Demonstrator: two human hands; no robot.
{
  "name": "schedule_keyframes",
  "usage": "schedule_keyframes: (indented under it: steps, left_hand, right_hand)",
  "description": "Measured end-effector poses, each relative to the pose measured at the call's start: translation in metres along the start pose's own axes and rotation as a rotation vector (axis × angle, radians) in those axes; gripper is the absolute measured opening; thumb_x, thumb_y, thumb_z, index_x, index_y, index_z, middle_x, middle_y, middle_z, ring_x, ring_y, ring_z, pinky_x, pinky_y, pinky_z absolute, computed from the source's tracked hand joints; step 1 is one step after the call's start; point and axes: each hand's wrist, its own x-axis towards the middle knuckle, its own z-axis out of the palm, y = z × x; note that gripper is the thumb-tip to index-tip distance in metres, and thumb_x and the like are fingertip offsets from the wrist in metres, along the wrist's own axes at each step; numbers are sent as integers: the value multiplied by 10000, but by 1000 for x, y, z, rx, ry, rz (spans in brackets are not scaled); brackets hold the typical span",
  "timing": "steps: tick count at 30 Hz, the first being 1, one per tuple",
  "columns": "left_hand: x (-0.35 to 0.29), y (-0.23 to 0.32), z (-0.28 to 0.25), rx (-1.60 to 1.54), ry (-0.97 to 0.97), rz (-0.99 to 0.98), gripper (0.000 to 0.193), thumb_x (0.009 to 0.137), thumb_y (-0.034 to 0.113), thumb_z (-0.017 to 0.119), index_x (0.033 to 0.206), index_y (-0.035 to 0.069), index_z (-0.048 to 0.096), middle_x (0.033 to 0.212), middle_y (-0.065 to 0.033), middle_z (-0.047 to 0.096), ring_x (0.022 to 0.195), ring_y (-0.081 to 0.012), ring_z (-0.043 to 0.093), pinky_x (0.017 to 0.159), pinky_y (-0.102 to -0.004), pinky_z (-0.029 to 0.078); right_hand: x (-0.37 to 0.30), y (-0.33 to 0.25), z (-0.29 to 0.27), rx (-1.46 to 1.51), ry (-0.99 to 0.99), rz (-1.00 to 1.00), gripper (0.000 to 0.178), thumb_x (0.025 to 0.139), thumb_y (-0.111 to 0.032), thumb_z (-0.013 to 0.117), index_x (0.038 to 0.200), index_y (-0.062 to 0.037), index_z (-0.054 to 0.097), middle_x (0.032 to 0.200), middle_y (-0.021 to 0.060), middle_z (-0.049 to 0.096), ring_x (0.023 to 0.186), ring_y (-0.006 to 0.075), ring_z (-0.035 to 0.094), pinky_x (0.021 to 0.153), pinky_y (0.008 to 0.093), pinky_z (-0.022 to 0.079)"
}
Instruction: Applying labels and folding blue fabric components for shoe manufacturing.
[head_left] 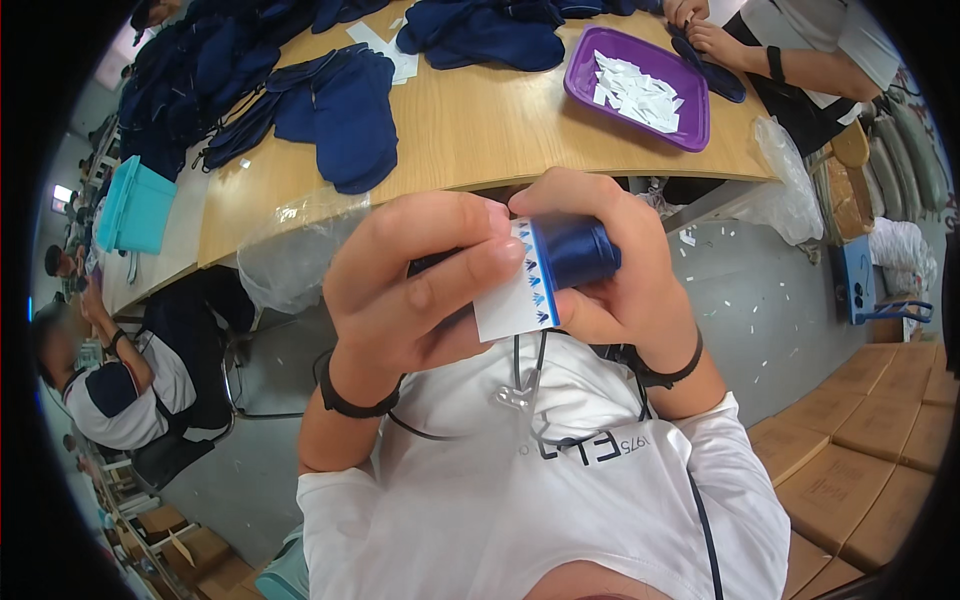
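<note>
Both my hands are raised close in front of my chest, above my white shirt. My left hand [410, 285] pinches a small white paper label [515, 295] with a blue pattern along one edge, thumb and fingers pressed on it. My right hand [615, 270] grips a rolled-up navy blue fabric piece [575, 252], its end wrapped by the label. Both hands touch the roll and the label together. A black band sits on each wrist.
A wooden table [470, 130] carries piles of navy fabric pieces [340, 105] and a purple tray [695, 125] of white labels. Another person's hands [705, 35] work at the far right; a seated person [120, 380] is at left. Brown cardboard boxes [870, 450] stand at right; clear plastic bags hang off the table.
</note>
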Motion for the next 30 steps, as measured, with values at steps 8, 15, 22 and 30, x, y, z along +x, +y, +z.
schedule_keyframes:
  steps: [8,15,22,30]
  left_hand:
    - [4,3,-3,-69,-31,-44,389,765,78,880,1145,49,803,1119,-124,734,933,-270,752,799,-360,648]
    - [1,1,-2,-61,-20,-20,408,743,108,906,1131,52,790,1101,-123,730,912,-268,752,788,-361,640]
    - [13,1,-17,-383,-299,-218,258,906,183,761,1034,69,568,1115,-182,521,863,-231,569,768,-341,516]
    - [11,-3,-17,-410,-200,-270,265,767,138,774,994,43,677,994,-111,584,797,-226,544,686,-307,451]
  right_hand:
    - [0,0,-1,-21,-19,3,606,901,-446,847,1259,-17,614,1054,147,723,842,359,720,730,392,578]
    - [-1,-2,0,-16,-37,5,586,889,-420,857,1244,-15,624,1073,156,718,853,364,719,729,396,575]
    - [-2,-17,2,5,-80,216,674,814,-515,930,1148,-13,629,790,85,684,640,279,679,588,336,520]
    - [3,-25,8,138,-11,317,745,736,-543,975,1144,-17,642,872,109,708,654,274,685,586,331,513]
